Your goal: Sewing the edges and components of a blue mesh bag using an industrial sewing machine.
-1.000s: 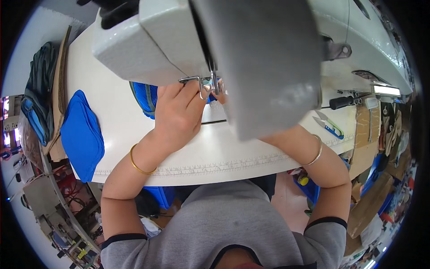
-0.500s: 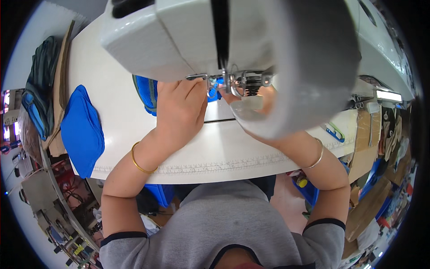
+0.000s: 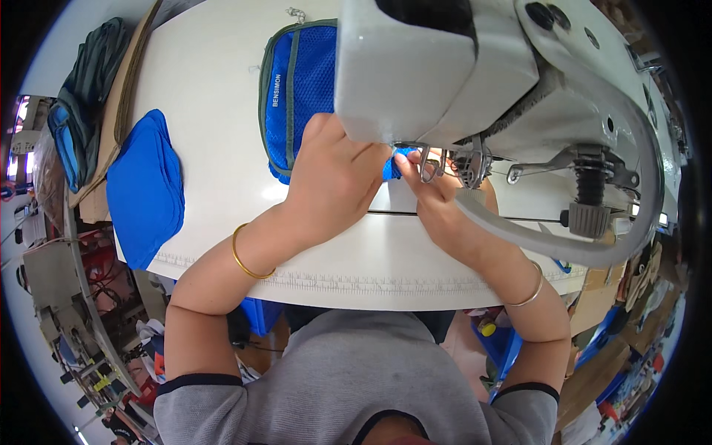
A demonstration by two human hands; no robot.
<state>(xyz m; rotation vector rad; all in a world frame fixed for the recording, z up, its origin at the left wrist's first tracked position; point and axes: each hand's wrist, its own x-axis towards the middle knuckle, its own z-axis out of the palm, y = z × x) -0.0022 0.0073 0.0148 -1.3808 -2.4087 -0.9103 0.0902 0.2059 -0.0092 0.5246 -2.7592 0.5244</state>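
Note:
A white industrial sewing machine (image 3: pixel 404 70) fills the upper middle and right, its metal presser foot (image 3: pixel 426 165) low over the white table. Left of its head lies a blue mesh pouch (image 3: pixel 293 100) with green-grey piping, part of it under the machine. My left hand (image 3: pixel 334 178) covers the pouch's lower part, fingers curled on the blue fabric left of the foot. My right hand (image 3: pixel 441 211) is just right of it, thumb and forefinger pinched on the blue fabric (image 3: pixel 391 169) at the foot; its other fingers are partly hidden.
A stack of blue fabric pieces (image 3: pixel 144 189) lies on the table's (image 3: pixel 356 282) left side. Beyond it are dark green-and-blue fabric items (image 3: pixel 85 85) and cardboard (image 3: pixel 111 156). Blue bins (image 3: pixel 263 315) sit below; cardboard (image 3: pixel 597 297) stands at the right edge.
The view has shifted, so the machine appears further right and more of the pouch and my right hand shows. Both hands stay at the presser foot.

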